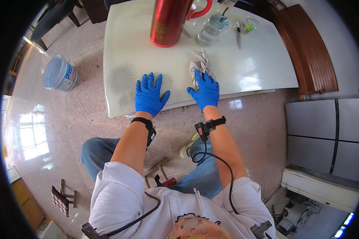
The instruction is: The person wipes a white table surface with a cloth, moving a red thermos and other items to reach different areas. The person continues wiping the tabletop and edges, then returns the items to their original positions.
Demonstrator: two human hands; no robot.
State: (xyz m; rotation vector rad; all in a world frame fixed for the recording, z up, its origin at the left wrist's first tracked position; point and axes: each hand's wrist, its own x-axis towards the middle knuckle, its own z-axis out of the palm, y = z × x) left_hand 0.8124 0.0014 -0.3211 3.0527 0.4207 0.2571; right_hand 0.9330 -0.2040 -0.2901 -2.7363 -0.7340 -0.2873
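Note:
Both hands wear blue rubber gloves. My left hand [150, 95] lies palm down with fingers spread on the near edge of a pale glass-topped table [170, 64], holding nothing. A grey flower print shows on the tabletop just left of it. My right hand [207, 91] presses a crumpled, light-coloured cloth [201, 63] against the table, its fingers over the cloth's near part. Most of the cloth bunches out beyond the fingertips.
Beyond my hands stand a tall red flask [170, 24] and a clear bottle with a blue-grey lid [213, 30]. A knife [238, 35] lies to their right. On the floor at left is a plastic bucket [60, 73]; a small folding stool [64, 197] sits lower left.

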